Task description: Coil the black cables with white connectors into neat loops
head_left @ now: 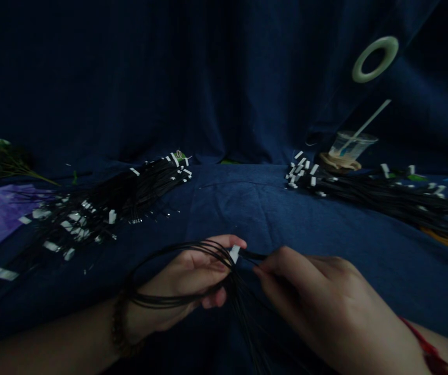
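Left fingers closed on a white connector, right fingers apparently tight around its black wires.

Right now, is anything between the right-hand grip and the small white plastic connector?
Nothing visible blocks it: only short, thin black wires span the gap from the right-hand grip to the white plastic connector at the fingertips of the left-hand grip. The looped bundle of black wires passes beside the connector, outside that gap.
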